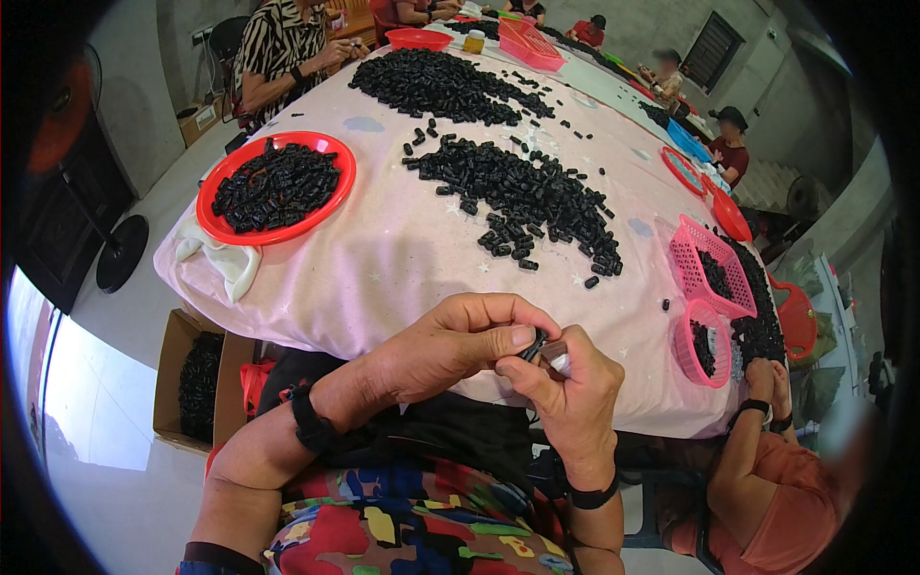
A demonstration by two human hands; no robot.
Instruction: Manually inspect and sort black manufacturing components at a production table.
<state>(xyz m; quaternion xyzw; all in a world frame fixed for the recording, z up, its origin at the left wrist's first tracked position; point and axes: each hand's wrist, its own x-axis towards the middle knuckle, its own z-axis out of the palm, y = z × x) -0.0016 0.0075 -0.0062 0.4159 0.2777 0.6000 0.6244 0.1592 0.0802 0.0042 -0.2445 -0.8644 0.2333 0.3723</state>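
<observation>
Close together over the near edge of the cloth-covered table (402, 259), my two hands meet at a small black plastic piece (534, 346). My left hand (446, 347) pinches it between thumb and forefinger. From the other side, my right hand (582, 393) has its fingers closed around the piece's end, where something pale or shiny shows; what that is I cannot make out. Ahead lies a loose pile of similar black pieces (522, 196), with a larger pile (431, 84) behind it. To the left, a round red tray (347, 182) holds more black pieces.
A white cloth (233, 261) hangs by the tray. Below the table's left edge stands a cardboard box (235, 383) of dark pieces. Pink baskets (682, 259) sit at the right, near a co-worker in orange (786, 489). Several other people work around the table. A fan (122, 251) stands left.
</observation>
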